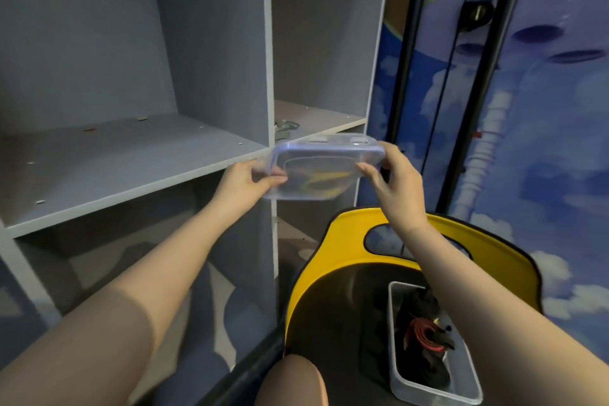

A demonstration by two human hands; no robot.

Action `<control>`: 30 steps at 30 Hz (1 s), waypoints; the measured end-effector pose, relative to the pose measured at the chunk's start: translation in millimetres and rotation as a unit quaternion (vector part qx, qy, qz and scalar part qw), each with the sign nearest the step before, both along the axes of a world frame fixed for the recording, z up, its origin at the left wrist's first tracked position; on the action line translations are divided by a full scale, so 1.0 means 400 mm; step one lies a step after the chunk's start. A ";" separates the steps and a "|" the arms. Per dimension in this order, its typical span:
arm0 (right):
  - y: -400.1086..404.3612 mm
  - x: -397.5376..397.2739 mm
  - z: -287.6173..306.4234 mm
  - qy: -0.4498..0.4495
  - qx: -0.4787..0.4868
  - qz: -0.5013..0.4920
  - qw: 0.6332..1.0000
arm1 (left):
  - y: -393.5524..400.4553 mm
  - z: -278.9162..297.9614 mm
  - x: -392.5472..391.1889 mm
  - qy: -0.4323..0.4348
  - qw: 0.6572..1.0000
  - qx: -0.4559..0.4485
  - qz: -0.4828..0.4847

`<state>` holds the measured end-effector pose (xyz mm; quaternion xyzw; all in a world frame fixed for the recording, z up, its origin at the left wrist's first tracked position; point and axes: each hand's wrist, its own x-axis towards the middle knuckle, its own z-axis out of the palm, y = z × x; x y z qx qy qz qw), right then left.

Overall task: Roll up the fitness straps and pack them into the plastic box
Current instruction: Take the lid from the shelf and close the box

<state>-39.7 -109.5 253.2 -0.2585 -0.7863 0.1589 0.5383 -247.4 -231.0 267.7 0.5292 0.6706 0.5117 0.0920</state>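
Note:
A clear plastic box with a lid (pixel 324 171) is held in the air in front of the grey shelf unit, and a yellow strap (pixel 321 182) shows through its wall. My left hand (pixel 248 183) grips its left end. My right hand (pixel 392 180) grips its right end. A second clear box (pixel 395 336) without a lid lies on the black seat at the lower right. It holds black straps (pixel 420 305) and a rolled red strap (pixel 423 333).
The grey shelf unit (pixel 138 158) fills the left, with a divider (pixel 268 43) between its compartments; small items (pixel 285 128) lie on the right shelf. A yellow and black seat (pixel 346 241) stands below the hands. Black machine bars (pixel 408 53) and a blue mural wall rise at right.

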 end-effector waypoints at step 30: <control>0.229 0.427 -0.524 -0.175 -0.481 -0.252 0.822 | 0.439 -0.565 0.458 -0.293 0.909 -0.292 -0.056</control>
